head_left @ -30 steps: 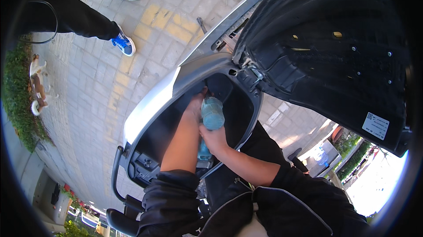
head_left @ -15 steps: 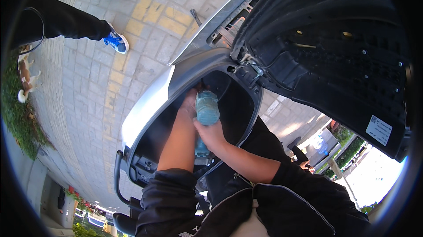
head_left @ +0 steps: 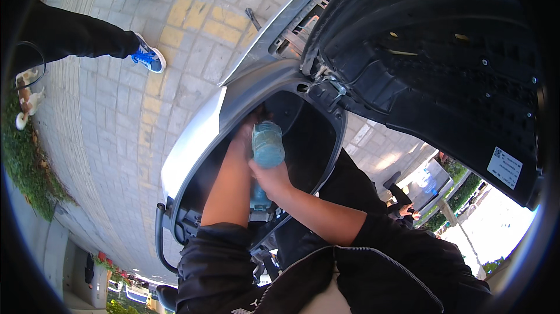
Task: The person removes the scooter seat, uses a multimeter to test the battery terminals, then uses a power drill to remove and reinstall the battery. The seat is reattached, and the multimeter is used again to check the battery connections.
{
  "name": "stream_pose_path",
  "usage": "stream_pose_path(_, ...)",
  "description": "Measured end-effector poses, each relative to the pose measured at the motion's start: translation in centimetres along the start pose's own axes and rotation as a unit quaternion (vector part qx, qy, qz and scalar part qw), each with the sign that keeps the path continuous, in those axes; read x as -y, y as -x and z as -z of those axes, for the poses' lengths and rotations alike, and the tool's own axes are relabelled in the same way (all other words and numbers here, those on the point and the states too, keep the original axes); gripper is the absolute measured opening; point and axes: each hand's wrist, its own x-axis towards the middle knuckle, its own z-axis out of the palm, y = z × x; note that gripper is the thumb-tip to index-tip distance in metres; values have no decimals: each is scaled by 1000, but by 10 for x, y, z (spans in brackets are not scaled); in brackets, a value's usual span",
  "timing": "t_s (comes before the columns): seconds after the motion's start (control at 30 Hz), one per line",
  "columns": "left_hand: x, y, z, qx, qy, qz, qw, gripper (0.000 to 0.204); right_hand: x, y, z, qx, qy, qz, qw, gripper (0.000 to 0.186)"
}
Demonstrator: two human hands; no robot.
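A teal, see-through plastic bottle [head_left: 268,146] with ribbed sides is held tilted over the open under-seat compartment [head_left: 312,150] of a scooter. My right hand [head_left: 272,180] is closed around its near end. Deeper in the dark compartment, beside the bottle's far end, is my left hand [head_left: 247,130]; its fingers are in shadow and partly hidden, so I cannot tell what they grip. Below my right hand, another teal piece [head_left: 260,198] shows near the compartment's near edge, mostly covered by the hand and wrist.
The raised black seat [head_left: 431,80] leans to the right on its hinge [head_left: 335,87]. A black bar [head_left: 160,235] curves along the left. Someone in blue shoes [head_left: 150,54] stands on the paving at the far left, with a brown-and-white dog [head_left: 28,99] close by.
The bottle and both my hands have shifted slightly left in the view, with the right hand still around the bottle. The dog has moved up and left.
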Motion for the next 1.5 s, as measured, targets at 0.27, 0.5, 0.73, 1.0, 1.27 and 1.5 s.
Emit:
stream_pose_path(0.27, 4, -6, -3, -15, -31, 31, 999, 26, -9, 8, 5, -6, -20, 3, 1000, 39)
stream_pose_path(0.5, 16, 0, -6, 2, -69, 33, 997, 34, -7, 20, 14, -1, -22, 31, 999, 19)
stream_pose_path(0.73, 48, 56, -43, -1, -279, 50, 959, 39, -29, 41, 42, 15, -98, -18, 995, 15)
stream_pose_path(1.0, 61, 52, -52, 7, -325, 91, 941, 43, -9, 40, 40, -55, -183, -39, 981, 12)
stream_pose_path(1.27, 67, 35, -49, -6, -315, 82, 945, 35, -5, 34, 48, -56, -215, -65, 973, 21)
stream_pose_path(1.5, 68, 35, -52, -2, -305, 89, 948, 35, -6, 29, 54, -46, -204, -62, 976, 22)
